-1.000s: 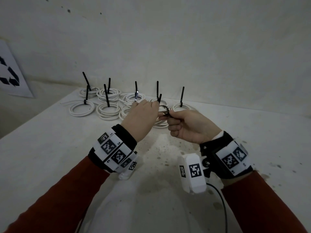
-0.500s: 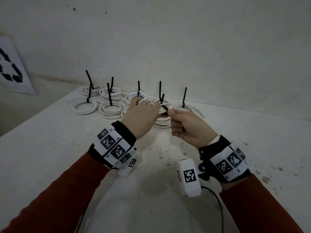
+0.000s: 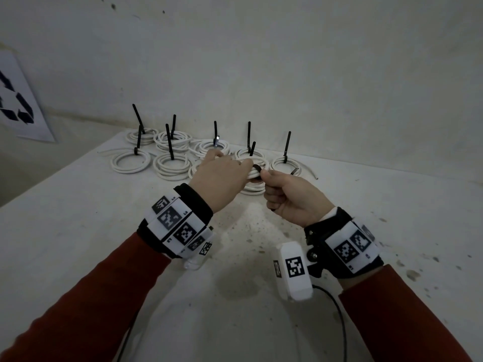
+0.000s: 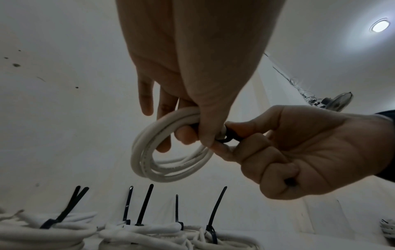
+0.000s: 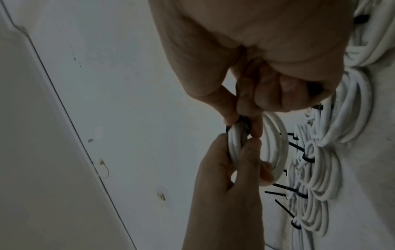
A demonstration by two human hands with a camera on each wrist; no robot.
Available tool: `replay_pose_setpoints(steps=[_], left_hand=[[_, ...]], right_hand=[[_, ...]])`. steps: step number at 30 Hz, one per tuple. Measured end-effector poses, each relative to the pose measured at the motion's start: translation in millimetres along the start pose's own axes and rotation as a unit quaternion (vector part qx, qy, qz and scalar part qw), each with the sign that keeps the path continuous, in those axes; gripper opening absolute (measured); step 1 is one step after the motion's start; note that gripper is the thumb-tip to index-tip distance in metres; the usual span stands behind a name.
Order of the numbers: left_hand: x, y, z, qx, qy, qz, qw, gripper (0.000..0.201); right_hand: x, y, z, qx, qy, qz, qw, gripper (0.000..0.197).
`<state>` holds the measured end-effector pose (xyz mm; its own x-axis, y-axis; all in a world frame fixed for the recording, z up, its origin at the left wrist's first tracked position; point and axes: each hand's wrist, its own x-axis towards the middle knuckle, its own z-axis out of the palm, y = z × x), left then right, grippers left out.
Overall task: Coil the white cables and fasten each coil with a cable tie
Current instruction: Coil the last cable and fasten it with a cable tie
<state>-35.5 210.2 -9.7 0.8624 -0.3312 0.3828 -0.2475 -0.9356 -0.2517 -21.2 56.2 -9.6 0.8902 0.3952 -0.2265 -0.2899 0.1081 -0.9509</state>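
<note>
Two hands hold one round white cable coil (image 4: 171, 152) above the surface's far edge: left hand (image 4: 198, 81) pinching its loops, right hand (image 4: 299, 152) fisted around the thin black plastic cable tie (image 4: 229, 135) cinched around it.

Dim, grainy, wide-angle edge distortion

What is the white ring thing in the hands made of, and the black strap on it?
White coil: looks like plastic-coated cable, smooth, slightly shiny, bending in loops. Black cable tie: probably stiff matte plastic; the other ties' tails stand upright.
</note>
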Motion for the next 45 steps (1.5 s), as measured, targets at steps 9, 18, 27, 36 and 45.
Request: replay_pose_setpoints(steps=[9, 18, 27, 36, 45], left_hand=[[-1.9, -1.3, 7.2, 0.033, 0.077, 0.01, 0.996, 0.027], [7.7, -14.9, 3.7, -0.212, 0.032, -0.011, 0.977, 0.022], [17.8, 9.5, -4.5, -0.506, -0.022, -0.008, 0.862, 0.03], [82.0, 83.6, 35.4, -0.58, -0.217, -0.091, 0.779, 0.02], [181.6, 142.1, 61.2, -0.671, -0.204, -0.186, 0.688, 0.022]], right_hand=[[0.3, 4.4, 2.4, 0.017, 0.031, -0.005, 0.999, 0.031], [2.3, 3.7, -3.3, -0.207, 0.15, -0.059, 0.965, 0.051], [-44.5, -18.3, -35.5, -0.099, 0.068, -0.035, 0.992, 0.018], [-47.3, -13.0, -115.4, -0.182, 0.233, 0.018, 0.955, 0.016], [8.5, -45.2, -202.2, -0.086, 0.363, 0.026, 0.927, 0.014]])
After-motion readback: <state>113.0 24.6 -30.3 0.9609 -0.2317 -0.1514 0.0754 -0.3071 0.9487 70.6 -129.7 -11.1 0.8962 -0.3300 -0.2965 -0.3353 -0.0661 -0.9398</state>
